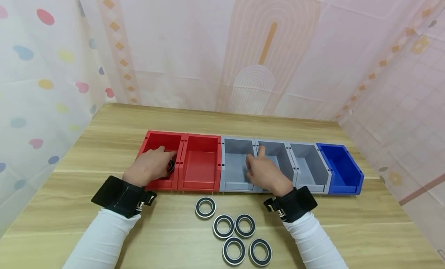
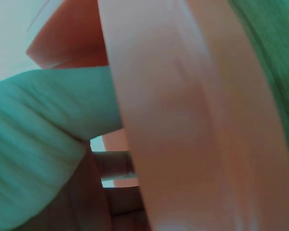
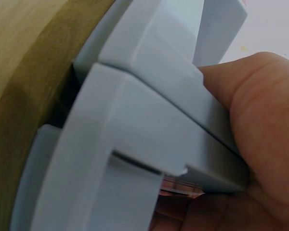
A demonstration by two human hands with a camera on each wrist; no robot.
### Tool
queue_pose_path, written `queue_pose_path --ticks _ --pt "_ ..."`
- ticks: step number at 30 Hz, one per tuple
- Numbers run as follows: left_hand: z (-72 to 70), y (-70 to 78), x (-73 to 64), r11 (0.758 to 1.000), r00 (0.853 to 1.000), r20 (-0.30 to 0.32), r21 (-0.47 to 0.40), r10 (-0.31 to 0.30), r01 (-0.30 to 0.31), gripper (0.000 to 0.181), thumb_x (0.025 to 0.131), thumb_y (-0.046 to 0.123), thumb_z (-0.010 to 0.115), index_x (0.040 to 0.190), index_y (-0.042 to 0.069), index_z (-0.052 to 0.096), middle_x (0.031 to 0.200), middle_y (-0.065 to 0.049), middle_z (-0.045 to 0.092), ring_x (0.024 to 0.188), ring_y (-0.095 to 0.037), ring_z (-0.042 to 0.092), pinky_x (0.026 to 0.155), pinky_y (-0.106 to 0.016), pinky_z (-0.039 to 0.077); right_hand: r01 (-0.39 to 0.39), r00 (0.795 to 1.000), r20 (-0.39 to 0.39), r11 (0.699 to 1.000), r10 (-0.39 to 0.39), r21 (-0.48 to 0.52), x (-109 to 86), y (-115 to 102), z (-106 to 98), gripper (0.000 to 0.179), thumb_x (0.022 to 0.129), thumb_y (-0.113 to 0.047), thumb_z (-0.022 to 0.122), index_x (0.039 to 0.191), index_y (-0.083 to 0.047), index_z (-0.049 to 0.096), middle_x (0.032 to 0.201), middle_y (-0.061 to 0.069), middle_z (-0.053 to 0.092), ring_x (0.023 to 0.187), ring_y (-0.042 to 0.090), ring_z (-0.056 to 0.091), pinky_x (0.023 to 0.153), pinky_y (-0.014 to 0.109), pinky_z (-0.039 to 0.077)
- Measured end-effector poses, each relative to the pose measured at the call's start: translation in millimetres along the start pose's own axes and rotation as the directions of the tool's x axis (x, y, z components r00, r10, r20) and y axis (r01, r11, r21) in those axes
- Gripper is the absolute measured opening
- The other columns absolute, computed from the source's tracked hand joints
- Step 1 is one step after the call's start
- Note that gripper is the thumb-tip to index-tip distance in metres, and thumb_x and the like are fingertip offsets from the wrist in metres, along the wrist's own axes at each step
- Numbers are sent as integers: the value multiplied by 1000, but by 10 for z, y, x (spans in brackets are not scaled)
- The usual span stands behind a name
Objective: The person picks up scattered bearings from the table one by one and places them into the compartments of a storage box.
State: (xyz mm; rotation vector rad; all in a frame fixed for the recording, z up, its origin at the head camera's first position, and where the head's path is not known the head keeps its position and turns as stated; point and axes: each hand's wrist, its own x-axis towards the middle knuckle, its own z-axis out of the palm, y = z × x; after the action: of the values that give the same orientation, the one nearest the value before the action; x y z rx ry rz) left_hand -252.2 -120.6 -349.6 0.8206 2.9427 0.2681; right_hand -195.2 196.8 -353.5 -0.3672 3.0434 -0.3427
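Observation:
My left hand reaches down into the leftmost red bin, its fingers gripping a dark ball bearing that partly shows beside them. In the left wrist view, a blurred red bin wall hides the fingertips. My right hand straddles the side walls where the first grey bin and the second grey bin meet. Thumb and fingers lie on opposite sides of those walls in the right wrist view, holding them between; some fingers are hidden behind the plastic.
Several ball bearings lie flat on the wooden table in front of the bins. A second red bin stands between the hands. Further right in the row are a third grey bin and a blue bin. Patterned curtains surround the table.

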Motion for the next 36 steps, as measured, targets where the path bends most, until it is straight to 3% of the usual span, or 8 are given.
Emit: queue_pose_path --ticks 5,10,14,18,22,26,29,36 --pt "-86 50 -41 998 999 24 -42 -42 43 56 68 13 76 119 1 54 95 -19 52 81 -30 50 66 -42 52 -5 1000 -2 1000 5 -4 -3 -6 11 9 86 -8 53 94 -8 48 107 19 27 44 12 37 43 23 30" --pt "-342 268 -156 1000 995 -100 6 -24 24 38 77 10 67 112 1 56 91 -17 54 74 -26 51 61 -39 51 -13 1000 0 1000 13 -5 -7 -3 7 8 86 -8 53 93 -9 48 108 19 27 45 12 38 43 23 31" --pt "-520 555 -268 998 988 -141 26 56 -53 42 76 14 70 114 5 55 96 -16 58 66 -20 54 61 -37 53 -6 1000 -3 1000 6 4 1 10 -12 8 87 -8 52 93 -9 47 106 18 26 45 13 38 44 23 30" --pt "-551 820 -370 982 979 -87 20 187 -186 51 72 22 76 116 8 56 103 -15 60 66 -18 58 61 -31 54 6 1000 -11 1000 -6 2 11 20 -16 8 86 -8 52 92 -9 47 103 17 26 45 12 37 43 23 29" --pt "-482 991 -416 966 966 -14 0 259 -259 55 71 26 77 120 10 56 104 -15 60 75 -21 61 65 -32 55 9 1000 -16 1000 -10 -4 12 20 -4 8 85 -8 52 91 -9 47 103 16 26 44 12 37 42 22 29" --pt "-409 1102 -423 965 961 91 -55 259 -255 60 71 28 77 125 13 55 112 -16 58 90 -27 59 74 -39 53 -2 1000 -11 1000 2 -2 24 14 -10 8 85 -8 52 92 -9 48 103 16 26 45 12 38 43 22 30" --pt "-338 1162 -404 967 953 165 -73 254 -245 61 70 28 78 125 18 56 110 -12 58 93 -26 55 76 -39 52 -3 1000 -14 1000 3 -2 34 7 -31 8 85 -8 53 92 -9 48 104 17 26 45 13 39 43 23 31" --pt "-99 1248 -380 956 930 222 -69 292 -284 53 67 25 79 117 20 60 93 -5 60 82 -20 55 71 -35 52 -17 1000 -5 1000 17 -11 54 6 -38 8 86 -10 54 92 -10 47 104 17 26 45 14 40 43 24 31"
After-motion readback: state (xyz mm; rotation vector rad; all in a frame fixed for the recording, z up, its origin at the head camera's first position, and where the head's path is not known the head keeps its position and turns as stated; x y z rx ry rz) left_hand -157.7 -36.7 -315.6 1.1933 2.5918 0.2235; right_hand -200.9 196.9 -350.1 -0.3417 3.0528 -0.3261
